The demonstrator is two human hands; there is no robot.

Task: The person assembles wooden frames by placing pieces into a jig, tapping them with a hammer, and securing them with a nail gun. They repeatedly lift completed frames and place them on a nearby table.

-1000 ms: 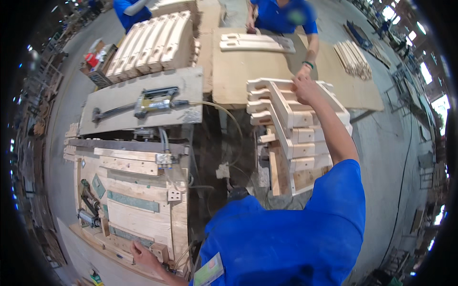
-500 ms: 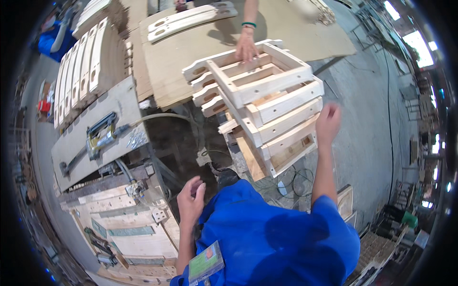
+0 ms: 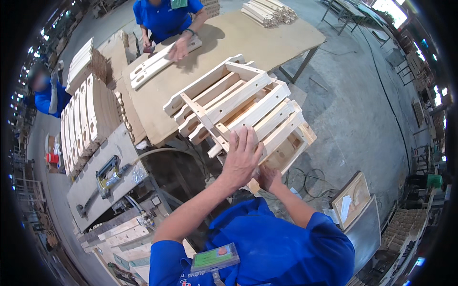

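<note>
A leaning stack of pale wooden frames (image 3: 238, 106), several deep, stands in front of me at the near edge of the cardboard-covered table. My left hand (image 3: 242, 155) lies on the near side of the stack, fingers stretched out along a rail. Lower and to the right, my right hand (image 3: 269, 179) is closed at the near corner of the lowest wooden frame (image 3: 285, 151); its fingertips are partly hidden. Across the table, a co-worker's hand (image 3: 179, 48) rests by two long wooden pieces with oval slots (image 3: 155, 64).
At left, a nail gun (image 3: 108, 177) with a hose lies on a grey board (image 3: 86, 202). Behind it stand stacked curved wooden pieces (image 3: 90, 119). Wooden slats (image 3: 269, 12) lie on the table's (image 3: 238, 40) far end. A wooden box-like piece (image 3: 350, 200) stands at lower right.
Both my hands have come to the near side of the frame stack, the left from near my lap, the right from its right side. The co-worker's hand has left the stack for the slotted pieces.
</note>
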